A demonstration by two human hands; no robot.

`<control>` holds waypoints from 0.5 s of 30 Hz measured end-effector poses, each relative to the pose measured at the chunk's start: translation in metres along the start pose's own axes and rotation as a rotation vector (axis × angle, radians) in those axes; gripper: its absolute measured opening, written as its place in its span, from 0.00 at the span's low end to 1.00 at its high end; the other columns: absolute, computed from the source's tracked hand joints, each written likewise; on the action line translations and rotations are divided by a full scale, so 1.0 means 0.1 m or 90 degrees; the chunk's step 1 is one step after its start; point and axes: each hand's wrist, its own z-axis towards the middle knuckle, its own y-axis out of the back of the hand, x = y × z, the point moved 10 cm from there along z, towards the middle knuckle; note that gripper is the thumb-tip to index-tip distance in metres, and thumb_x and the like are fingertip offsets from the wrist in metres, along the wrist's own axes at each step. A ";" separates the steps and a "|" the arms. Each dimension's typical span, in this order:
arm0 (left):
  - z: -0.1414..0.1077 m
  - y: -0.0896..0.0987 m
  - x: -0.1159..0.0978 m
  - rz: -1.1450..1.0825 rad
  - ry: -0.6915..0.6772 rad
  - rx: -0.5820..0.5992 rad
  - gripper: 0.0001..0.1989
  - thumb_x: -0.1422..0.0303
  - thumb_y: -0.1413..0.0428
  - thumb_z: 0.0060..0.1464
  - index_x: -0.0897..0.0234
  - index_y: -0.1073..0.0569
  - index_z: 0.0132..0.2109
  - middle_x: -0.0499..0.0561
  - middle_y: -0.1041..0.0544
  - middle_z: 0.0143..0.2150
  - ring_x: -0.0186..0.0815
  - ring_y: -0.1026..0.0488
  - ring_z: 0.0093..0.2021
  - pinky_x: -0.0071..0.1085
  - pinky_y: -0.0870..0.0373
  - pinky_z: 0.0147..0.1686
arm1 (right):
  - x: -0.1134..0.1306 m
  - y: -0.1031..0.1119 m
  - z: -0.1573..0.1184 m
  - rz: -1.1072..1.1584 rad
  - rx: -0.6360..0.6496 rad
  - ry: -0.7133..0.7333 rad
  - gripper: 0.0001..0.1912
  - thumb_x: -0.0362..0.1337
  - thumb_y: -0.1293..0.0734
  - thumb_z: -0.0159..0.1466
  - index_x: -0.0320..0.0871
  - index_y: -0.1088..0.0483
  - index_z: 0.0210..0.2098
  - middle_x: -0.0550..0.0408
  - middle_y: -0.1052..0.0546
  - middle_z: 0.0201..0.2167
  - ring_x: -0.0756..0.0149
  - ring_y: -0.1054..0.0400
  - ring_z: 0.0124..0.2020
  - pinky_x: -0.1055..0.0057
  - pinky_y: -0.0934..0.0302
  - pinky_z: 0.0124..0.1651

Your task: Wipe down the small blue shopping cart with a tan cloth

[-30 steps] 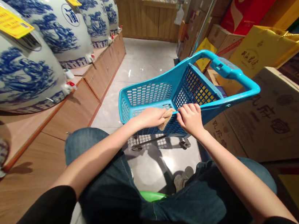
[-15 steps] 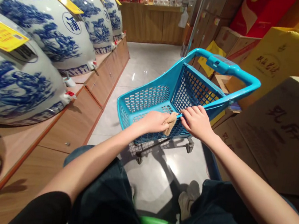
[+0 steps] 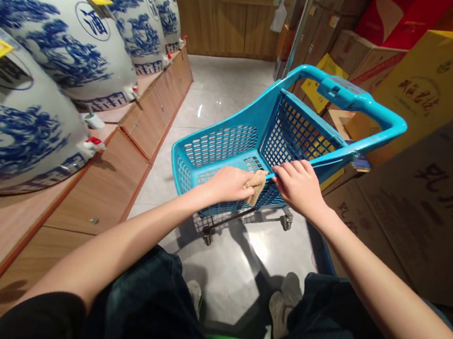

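L hand (image 3: 228, 185) is pinching a tan fibrous pad (image 3: 256, 187), exact material not determinable, w/ fingers closed on it against the near rim of a blue plastic shopping trolley (image 3: 221, 149). Lower end of pad is hanging down over the trolley's mesh wall. R hand (image 3: 299, 187) is clamping the trolley's side rim, fingers curled over the top, just beside the pad; the two hands are close but apart. Trolley is standing on polished tile floor (image 3: 219, 96) in front of the person's dark denim legs (image 3: 138, 297). On L side, blue-and-white porcelain jars (image 3: 55, 41) w/ yellow labels are resting on a wooden shelf (image 3: 104, 175). On R side, cardboard cartons (image 3: 426, 207) and a yellow gift bag (image 3: 438, 80) are standing near the trolley. Ahead, packaged goods are sitting on a wooden worktop (image 3: 224, 24).
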 end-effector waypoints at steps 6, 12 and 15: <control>0.02 0.03 0.04 -0.028 0.001 -0.007 0.11 0.63 0.47 0.64 0.59 0.20 0.41 0.51 0.14 0.39 0.43 0.19 0.39 0.31 0.32 0.35 | 0.05 0.08 -0.01 0.077 -0.037 -0.036 0.21 0.38 0.41 0.74 0.38 0.29 0.62 0.41 0.20 0.53 0.51 0.31 0.54 0.52 0.50 0.66; 0.05 -0.02 0.08 -0.065 0.023 -0.009 0.14 0.63 0.46 0.65 0.64 0.19 0.47 0.57 0.14 0.47 0.47 0.17 0.45 0.34 0.27 0.43 | 0.44 0.08 -0.04 0.185 -0.032 0.058 0.22 0.37 0.41 0.75 0.44 0.32 0.66 0.45 0.25 0.66 0.52 0.35 0.68 0.46 0.56 0.74; 0.06 -0.07 0.08 -0.139 0.002 0.001 0.16 0.63 0.47 0.65 0.62 0.20 0.53 0.55 0.15 0.51 0.46 0.18 0.50 0.35 0.25 0.48 | 0.48 0.05 -0.03 0.196 -0.026 0.051 0.19 0.37 0.41 0.75 0.44 0.29 0.62 0.45 0.22 0.61 0.54 0.30 0.63 0.47 0.55 0.73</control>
